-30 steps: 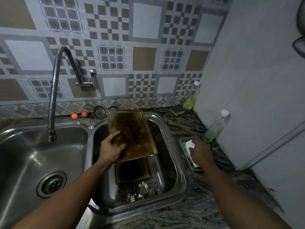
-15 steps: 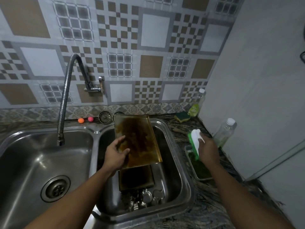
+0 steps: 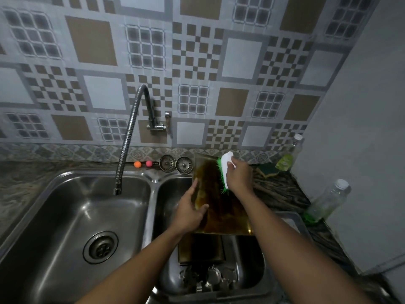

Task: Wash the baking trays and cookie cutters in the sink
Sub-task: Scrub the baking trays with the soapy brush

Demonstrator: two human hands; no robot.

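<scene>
Right grip (image 3: pixel 238 176) curls round a white scrub brush (image 3: pixel 225 170), its green bristles on the stained baking tray (image 3: pixel 221 207). Left grip (image 3: pixel 188 211) pinches the tray's 9 o'clock edge, propping it tilted over the right sink basin (image 3: pixel 258 270). Below, at 6 o'clock, lie a second tray (image 3: pixel 200 249) and metal cookie cutters (image 3: pixel 210 276). Two bottles (image 3: pixel 326 205) stand on the surface; any label is unreadable.

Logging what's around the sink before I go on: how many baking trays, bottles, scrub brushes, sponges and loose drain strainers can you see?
Baking trays: 2, one held, one beneath it
Bottles: 2, corner, right
Scrub brush: 1
Sponge: 1
Drain strainers: 2, and
Total: 8
</scene>
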